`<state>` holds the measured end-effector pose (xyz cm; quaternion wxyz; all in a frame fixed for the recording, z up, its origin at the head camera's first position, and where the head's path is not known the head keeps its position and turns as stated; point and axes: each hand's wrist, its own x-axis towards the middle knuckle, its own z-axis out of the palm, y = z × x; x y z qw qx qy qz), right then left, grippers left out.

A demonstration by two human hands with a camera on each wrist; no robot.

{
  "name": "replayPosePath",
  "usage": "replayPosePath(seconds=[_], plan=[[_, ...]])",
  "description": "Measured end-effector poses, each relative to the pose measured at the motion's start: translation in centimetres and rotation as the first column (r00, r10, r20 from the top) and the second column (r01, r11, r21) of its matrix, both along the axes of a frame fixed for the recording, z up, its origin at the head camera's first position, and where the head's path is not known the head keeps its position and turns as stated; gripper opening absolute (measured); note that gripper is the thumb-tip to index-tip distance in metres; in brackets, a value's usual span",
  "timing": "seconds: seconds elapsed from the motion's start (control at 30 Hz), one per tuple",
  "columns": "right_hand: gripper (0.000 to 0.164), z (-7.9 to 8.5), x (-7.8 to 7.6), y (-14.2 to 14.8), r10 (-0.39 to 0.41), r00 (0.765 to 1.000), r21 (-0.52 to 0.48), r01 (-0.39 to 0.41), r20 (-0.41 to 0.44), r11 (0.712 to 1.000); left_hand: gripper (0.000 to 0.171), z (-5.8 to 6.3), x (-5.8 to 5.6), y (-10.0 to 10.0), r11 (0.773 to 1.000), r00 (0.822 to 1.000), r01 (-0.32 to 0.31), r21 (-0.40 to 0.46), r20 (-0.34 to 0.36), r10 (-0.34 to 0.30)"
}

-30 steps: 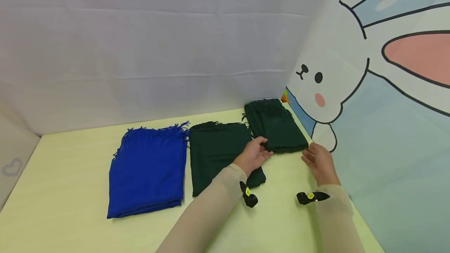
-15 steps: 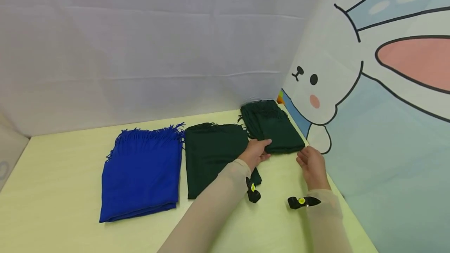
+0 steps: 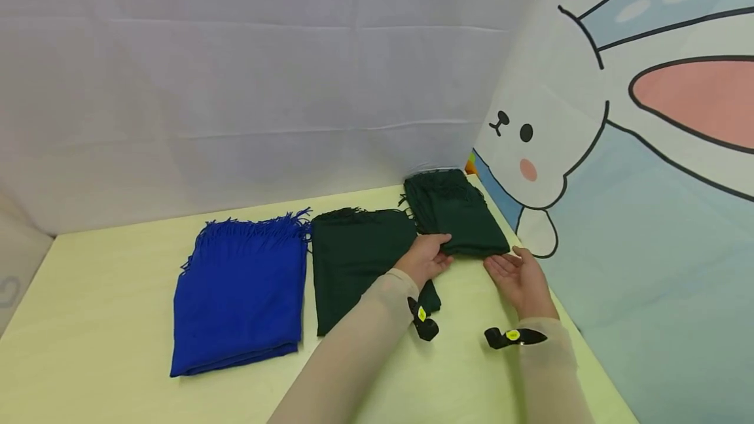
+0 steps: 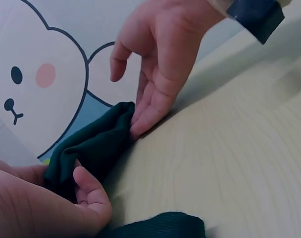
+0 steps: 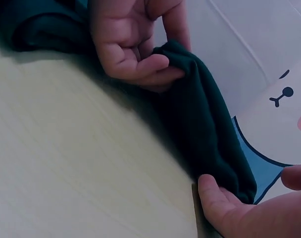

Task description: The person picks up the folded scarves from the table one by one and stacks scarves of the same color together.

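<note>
A small folded dark green scarf point(image 3: 464, 218) with fringe lies at the table's back right corner. At its front left corner my left hand point(image 3: 424, 259) pinches the folded edge, thumb on top and fingers below. My right hand point(image 3: 523, 285) is at the front right corner, palm turned up; its straight fingers touch the scarf's edge point(image 4: 98, 144) and its thumb stands apart, as the left wrist view shows. In the right wrist view the left hand's fingers point(image 5: 135, 67) bend at the layered fold point(image 5: 200, 124).
A second folded dark green scarf point(image 3: 359, 254) lies to the left, partly under my left forearm. Farther left is a folded blue scarf point(image 3: 241, 300) with fringe at its back edge. A white curtain point(image 3: 265, 84) rises behind the pale yellow table point(image 3: 106, 319); a rabbit-print cloth point(image 3: 648, 267) hangs on the right.
My right hand has turned palm up, and its fingers have shifted left along the scarf's front edge. The left hand stays at its corner. The scarves lie as before.
</note>
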<state>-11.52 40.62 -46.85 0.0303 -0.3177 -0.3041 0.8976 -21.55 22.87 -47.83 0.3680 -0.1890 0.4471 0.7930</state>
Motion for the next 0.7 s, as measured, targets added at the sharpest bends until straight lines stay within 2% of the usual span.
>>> replayPosePath(seconds=[0.07,0.17,0.3,0.4,0.57,0.63,0.7], plan=[[0.075,-0.3,-0.3,0.5,0.01,1.0,-0.054,-0.011,-0.005,0.998,0.049,0.3,0.0,-0.1,0.999,1.0,0.004,0.032,0.009,-0.004],[0.079,-0.5,-0.8,1.3,0.019,1.0,-0.126,-0.02,-0.008,0.992,0.038,0.9,0.0,-0.3,0.997,1.0,0.019,0.074,0.014,-0.02],[0.076,-0.7,-1.7,1.8,0.028,0.999,-0.217,-0.034,-0.031,0.975,0.022,1.5,0.1,-0.7,0.995,1.0,0.005,0.099,0.024,-0.007],[0.073,-0.9,-2.4,1.7,0.033,0.998,-0.261,-0.046,-0.057,0.964,0.019,1.6,0.1,-0.9,0.995,0.999,-0.003,0.101,0.038,0.0],[0.067,-1.0,-3.5,1.5,-0.001,0.996,-0.339,-0.029,-0.088,0.94,0.022,1.3,0.1,-1.1,0.997,0.998,0.01,0.072,0.061,-0.015],[0.067,-1.1,-4.0,1.4,-0.013,0.996,-0.36,-0.018,-0.084,0.933,0.023,1.1,0.3,-1.1,0.999,0.998,0.033,0.041,0.052,-0.035],[0.07,-1.3,-4.6,1.3,-0.019,0.998,-0.348,-0.003,-0.06,0.937,0.023,0.9,0.5,-1.2,0.999,0.998,0.054,0.007,0.031,-0.054]])
